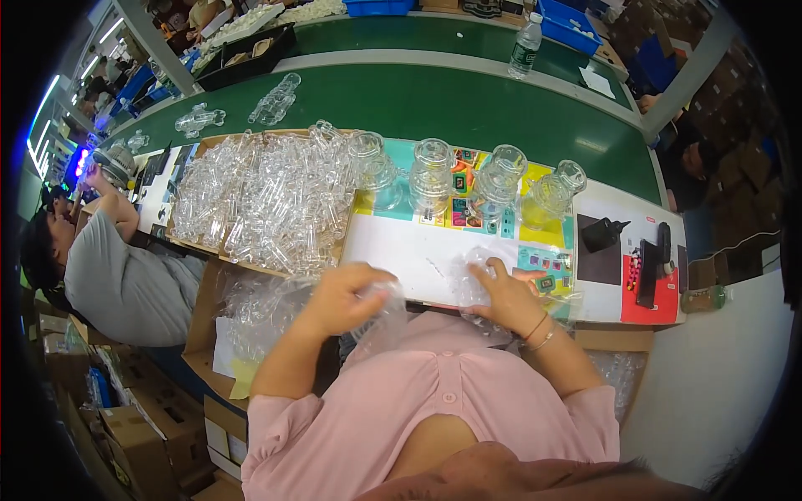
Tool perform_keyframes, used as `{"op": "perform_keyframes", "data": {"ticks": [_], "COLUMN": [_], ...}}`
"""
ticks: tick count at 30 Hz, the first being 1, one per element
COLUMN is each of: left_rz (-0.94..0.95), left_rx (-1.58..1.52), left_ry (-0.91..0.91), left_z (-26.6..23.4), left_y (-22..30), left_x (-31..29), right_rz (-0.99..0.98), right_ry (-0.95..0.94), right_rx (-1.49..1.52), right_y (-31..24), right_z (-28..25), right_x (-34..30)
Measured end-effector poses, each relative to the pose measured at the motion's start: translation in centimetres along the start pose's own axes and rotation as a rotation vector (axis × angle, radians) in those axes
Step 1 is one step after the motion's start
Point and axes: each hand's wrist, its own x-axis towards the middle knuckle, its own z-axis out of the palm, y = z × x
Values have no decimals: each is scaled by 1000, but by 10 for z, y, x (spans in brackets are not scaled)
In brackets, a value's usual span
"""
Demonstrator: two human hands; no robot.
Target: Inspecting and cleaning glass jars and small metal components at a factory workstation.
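Slanting from about one to seven o'clock, a blurred clear plastic piece [386, 317] sits within the curled fingers of the left hand [344, 299]. At its three o'clock, the right hand [508, 296], palm down, grips a shiny transparent piece [471, 280] running roughly twelve to six, above the white sheet [388, 250]. Farther, at one o'clock, stand four clear hollow shapes [433, 179]; at eleven, heaped pieces [288, 200].
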Motion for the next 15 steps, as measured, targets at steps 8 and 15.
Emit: {"op": "perform_keyframes", "data": {"ticks": [8,15], "left_rz": [-117,-314], "left_rx": [-179,-249], "left_ry": [-182,-111], "left_z": [74,93], "left_y": [8,1], "left_x": [12,16], "right_rz": [-24,43], "right_ry": [90,61], "right_rx": [720,1393], "right_y": [-6,-17], "right_z": [30,27], "right_x": [12,3]}}
